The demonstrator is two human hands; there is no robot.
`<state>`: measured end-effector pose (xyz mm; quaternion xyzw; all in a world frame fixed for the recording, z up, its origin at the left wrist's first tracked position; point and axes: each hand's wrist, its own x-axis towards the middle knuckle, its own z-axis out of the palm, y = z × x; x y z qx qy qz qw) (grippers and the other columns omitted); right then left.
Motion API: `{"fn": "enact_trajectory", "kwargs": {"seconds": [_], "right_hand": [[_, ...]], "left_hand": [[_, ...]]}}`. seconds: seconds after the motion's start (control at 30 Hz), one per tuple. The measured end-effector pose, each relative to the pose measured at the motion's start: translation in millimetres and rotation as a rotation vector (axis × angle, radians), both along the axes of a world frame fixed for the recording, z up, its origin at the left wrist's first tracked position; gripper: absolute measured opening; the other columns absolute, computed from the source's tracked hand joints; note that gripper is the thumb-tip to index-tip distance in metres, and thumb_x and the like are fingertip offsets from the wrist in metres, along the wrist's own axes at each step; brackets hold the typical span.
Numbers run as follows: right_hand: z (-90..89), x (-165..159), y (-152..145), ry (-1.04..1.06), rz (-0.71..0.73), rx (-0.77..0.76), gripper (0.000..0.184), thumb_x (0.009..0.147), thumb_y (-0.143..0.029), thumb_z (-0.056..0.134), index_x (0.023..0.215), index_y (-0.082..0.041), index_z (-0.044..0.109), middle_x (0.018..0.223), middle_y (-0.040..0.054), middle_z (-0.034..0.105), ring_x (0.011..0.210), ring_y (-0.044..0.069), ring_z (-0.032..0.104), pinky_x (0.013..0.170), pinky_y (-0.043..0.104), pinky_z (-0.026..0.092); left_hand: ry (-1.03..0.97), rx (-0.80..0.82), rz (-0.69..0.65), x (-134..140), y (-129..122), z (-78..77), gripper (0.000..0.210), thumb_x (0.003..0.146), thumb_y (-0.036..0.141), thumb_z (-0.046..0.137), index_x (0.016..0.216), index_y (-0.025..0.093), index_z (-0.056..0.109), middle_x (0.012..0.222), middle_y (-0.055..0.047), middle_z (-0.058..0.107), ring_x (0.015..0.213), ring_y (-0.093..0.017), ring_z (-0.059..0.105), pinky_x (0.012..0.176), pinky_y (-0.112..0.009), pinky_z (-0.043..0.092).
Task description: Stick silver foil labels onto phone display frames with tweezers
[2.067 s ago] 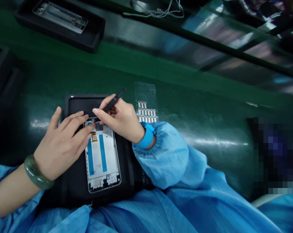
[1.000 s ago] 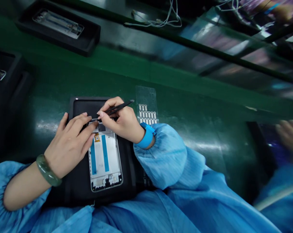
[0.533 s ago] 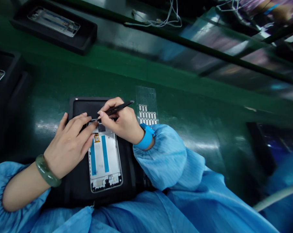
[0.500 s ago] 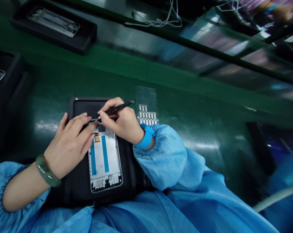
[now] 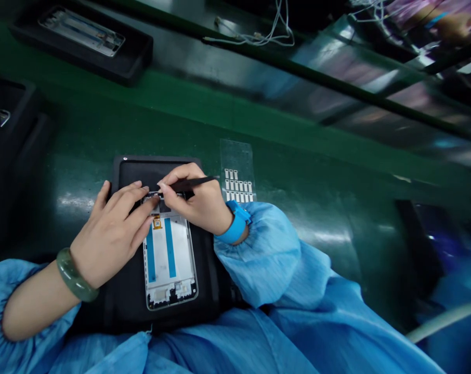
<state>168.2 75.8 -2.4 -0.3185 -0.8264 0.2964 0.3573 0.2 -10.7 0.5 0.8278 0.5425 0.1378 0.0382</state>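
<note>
A phone frame (image 5: 183, 244) with two blue strips and a small gold flex cable (image 5: 157, 223) lies in a black foam tray (image 5: 128, 291). My left hand (image 5: 116, 223) rests over the frame's upper left part, fingers spread and the fingertips touching its top end. In my right hand (image 5: 198, 200) is a pair of black tweezers (image 5: 192, 183), pinched between thumb and fingers, with the tip at the frame's top edge. What lies under the tip is too small and partly covered to make out.
A clear sheet with rows of small white stickers (image 5: 237, 185) lies right of the tray on the green table (image 5: 298, 182). Another black tray (image 5: 138, 62) holding a phone frame (image 5: 83, 32) stands at the upper left. White cables (image 5: 266, 36) lie on the shelf; a person's arm shows far right.
My right hand has tilted the tweezers, so their back end sits lower and nearer level. My left hand stays in place on the frame. The view has shifted slightly.
</note>
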Motion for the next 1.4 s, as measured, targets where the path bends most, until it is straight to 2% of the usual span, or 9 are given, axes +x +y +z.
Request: {"fn": "enact_trajectory", "kwargs": {"seconds": [0.33,0.8,1.13,1.4], "right_hand": [[0.2,-0.3,0.8,0.008,0.005,-0.014,0.007,0.085,-0.025,0.055,0.086,-0.019,0.054,0.083,-0.0004,0.062,0.078,0.011,0.06,0.07,0.024,0.048],[-0.3,-1.3,1.6,0.043,0.005,0.035,0.007,0.083,-0.021,0.058,0.085,-0.016,0.055,0.082,-0.0006,0.061,0.075,0.008,0.062,0.066,0.018,0.05],[-1.7,-1.2,1.4,-0.006,0.009,0.101,0.006,0.083,-0.022,0.058,0.085,-0.017,0.055,0.082,-0.0005,0.062,0.076,0.009,0.061,0.068,0.019,0.049],[-3.8,-1.2,0.3,0.001,0.028,0.099,0.006,0.084,-0.022,0.057,0.085,-0.018,0.054,0.082,-0.0008,0.061,0.076,0.008,0.061,0.07,0.018,0.049]], "left_hand": [[0.001,0.0,-0.005,0.7,-0.4,0.2,0.033,0.089,0.023,0.043,0.12,0.014,0.051,0.119,-0.014,0.055,0.12,-0.029,0.046,0.102,-0.059,0.033],[-0.009,0.019,-0.002,1.1,-0.5,-1.5,0.032,0.089,0.022,0.043,0.118,0.014,0.053,0.117,-0.013,0.056,0.119,-0.028,0.047,0.103,-0.057,0.032],[-0.002,0.029,-0.001,0.6,-0.4,-2.5,0.031,0.09,0.023,0.043,0.118,0.015,0.052,0.117,-0.012,0.055,0.119,-0.028,0.047,0.102,-0.057,0.033],[-0.005,0.013,0.003,1.0,-0.2,-1.7,0.031,0.09,0.023,0.042,0.118,0.015,0.051,0.116,-0.012,0.056,0.12,-0.028,0.047,0.102,-0.058,0.032]]}}
